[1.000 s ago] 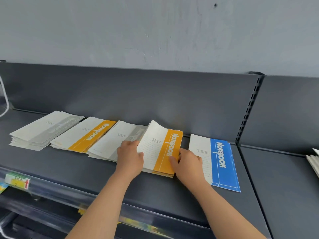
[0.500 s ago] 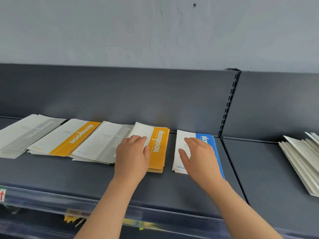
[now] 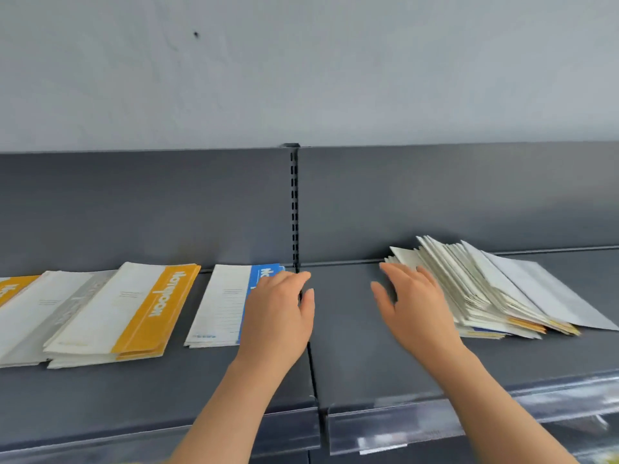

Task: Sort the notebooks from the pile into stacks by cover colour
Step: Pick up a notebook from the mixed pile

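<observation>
My left hand (image 3: 278, 319) hovers over the blue stack's (image 3: 222, 306) right edge and my right hand (image 3: 418, 309) is at the pile (image 3: 485, 289) on the shelf's (image 3: 351, 346) right section, both empty with fingers (image 3: 397, 276) loose. The pile is fanned, so a careless grab could drag several notebooks off.

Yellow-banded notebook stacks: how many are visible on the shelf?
2. One yellow stack lies just left of the blue stack; a second yellow stack is cut by the left edge. More may lie beyond that edge.
</observation>
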A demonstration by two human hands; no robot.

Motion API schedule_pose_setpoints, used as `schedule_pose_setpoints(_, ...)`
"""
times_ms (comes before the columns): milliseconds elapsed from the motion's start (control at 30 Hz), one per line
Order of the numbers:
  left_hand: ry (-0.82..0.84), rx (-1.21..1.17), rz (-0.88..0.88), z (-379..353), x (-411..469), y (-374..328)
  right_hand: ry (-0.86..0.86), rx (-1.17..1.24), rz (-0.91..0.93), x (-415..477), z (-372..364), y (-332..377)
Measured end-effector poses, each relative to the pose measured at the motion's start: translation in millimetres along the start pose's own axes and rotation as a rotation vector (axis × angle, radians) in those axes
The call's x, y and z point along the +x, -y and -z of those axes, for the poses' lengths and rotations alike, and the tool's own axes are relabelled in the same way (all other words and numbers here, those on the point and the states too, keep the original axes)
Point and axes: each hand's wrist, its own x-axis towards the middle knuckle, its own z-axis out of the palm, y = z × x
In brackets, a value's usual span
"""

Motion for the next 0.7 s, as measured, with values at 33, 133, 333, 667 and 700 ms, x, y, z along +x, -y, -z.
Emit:
schedule_pose_setpoints(33, 0.002, -0.021, -0.006, -12, 2, -15, -0.012, -0.008, -0.017, 1, 9, -21)
schedule_pose_setpoints(133, 0.027, -0.064, -0.030, -50, 12, -63, -0.023, -0.042, -0.072, 6, 32, -85)
schedule_pose_setpoints(333, 0.114, -0.108, -0.080, -120, 34, -158, 0.121, -0.112, -0.308, 3, 65, -211)
schedule_pose_setpoints(667, 0.333, 0.060, 0.057, -207, 71, -225, 0.348, 0.058, -0.348, -9, 56, -306)
schedule_pose_setpoints(700, 0.338, 0.076, 0.076, -209, 72, -225, 0.352, 0.089, -0.326, -9, 57, -304)
